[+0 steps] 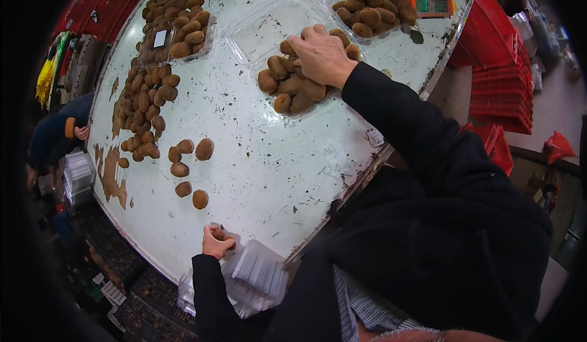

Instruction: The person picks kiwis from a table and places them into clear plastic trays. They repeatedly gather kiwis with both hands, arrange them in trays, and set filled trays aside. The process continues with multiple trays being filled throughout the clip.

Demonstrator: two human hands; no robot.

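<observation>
In the head view, my left hand (pixel 215 246) is at the near edge of the white table (pixel 257 172), its fingers closed around kiwifruit (pixel 218 234). Close beside it is a stack of clear plastic clamshell boxes (pixel 261 273). My right hand (pixel 321 53) rests over the kiwifruit (pixel 300 92) filling an open clamshell box (pixel 259 78). Its fingertips are hidden behind the hand, so whether it grips a fruit does not show. The box's clear lid (pixel 238 30) lies folded back on the table. Several loose kiwifruit (pixel 179 169) are scattered between my two hands.
A long heap of kiwifruit (pixel 146 99) runs along the far side, with a filled, labelled box (pixel 192 35) on it. Another full box (pixel 367 9) stands by an orange scale (pixel 431 3). Red crates (pixel 500 85) are stacked at right. Another person's hand (pixel 81 133) touches the left edge.
</observation>
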